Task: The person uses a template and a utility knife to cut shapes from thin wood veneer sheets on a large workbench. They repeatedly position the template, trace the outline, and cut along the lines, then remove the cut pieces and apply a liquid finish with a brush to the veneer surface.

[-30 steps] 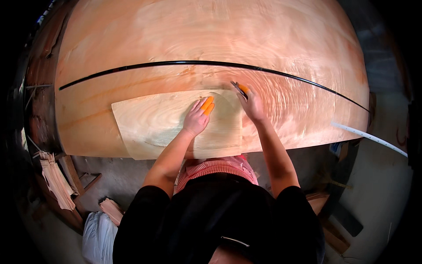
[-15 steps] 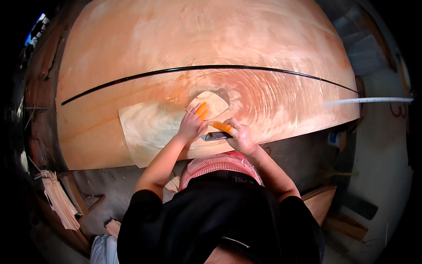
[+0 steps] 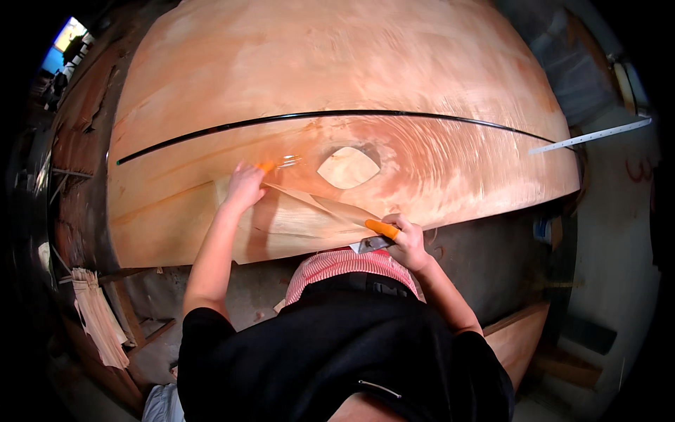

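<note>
The loose veneer patch sheet [image 3: 295, 218] is lying near the front edge of the big reddish veneer sheet [image 3: 337, 77], just below an eye-shaped cut-out [image 3: 348, 167]. The left hand [image 3: 245, 188] is pressing flat on its upper corner, fingers spread; the right hand [image 3: 408, 243] is gripping an orange-handled knife [image 3: 373, 237] at its lower right edge. A slipping blade could be tearing the thin sheet. Half a second ago, both hands were bunched over the cut-out; now they are apart.
</note>
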A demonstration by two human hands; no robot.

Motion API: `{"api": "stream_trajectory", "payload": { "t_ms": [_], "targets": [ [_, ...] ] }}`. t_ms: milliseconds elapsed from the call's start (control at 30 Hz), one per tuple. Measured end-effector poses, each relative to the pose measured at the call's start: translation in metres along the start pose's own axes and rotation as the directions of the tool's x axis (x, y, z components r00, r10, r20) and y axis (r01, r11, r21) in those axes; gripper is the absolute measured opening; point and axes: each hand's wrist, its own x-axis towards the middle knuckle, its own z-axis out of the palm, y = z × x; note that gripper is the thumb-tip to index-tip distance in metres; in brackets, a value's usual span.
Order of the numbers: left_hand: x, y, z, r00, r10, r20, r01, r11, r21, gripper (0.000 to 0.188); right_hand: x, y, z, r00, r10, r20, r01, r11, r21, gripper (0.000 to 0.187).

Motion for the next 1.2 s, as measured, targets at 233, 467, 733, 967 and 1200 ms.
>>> {"api": "stream_trajectory", "payload": {
  "t_ms": [233,467,733,967,1200],
  "targets": [
    [-0.044,-0.001,-0.008,0.981,-0.107,0.162,0.133,0.978,-0.158,0.013,0.0,-0.041,-0.006,0.951,0.194,-0.241,-0.169,0.978,0.121,0.029],
    [-0.138,0.025,-0.069,0.982,-0.181,-0.052,0.155,0.933,-0.326,0.012,-0.011,-0.043,0.011,0.92,0.188,-0.344,-0.149,0.979,0.138,0.025],
    [-0.253,0.071,-0.101,0.914,-0.39,-0.113,0.346,0.893,-0.289,0.012,-0.003,-0.084,0.025,0.961,-0.03,-0.274,0.058,0.994,0.093,0.028],
    [-0.354,0.127,-0.11,0.784,-0.601,-0.158,0.546,0.788,-0.285,0.011,-0.057,-0.122,0.047,0.986,-0.018,-0.164,0.067,0.953,0.297,0.027],
    [-0.449,0.178,-0.125,0.688,-0.713,-0.134,0.685,0.699,-0.203,0.01,-0.135,-0.159,0.078,0.996,0.075,0.044,-0.087,0.881,0.464,0.033]
  ]
}}
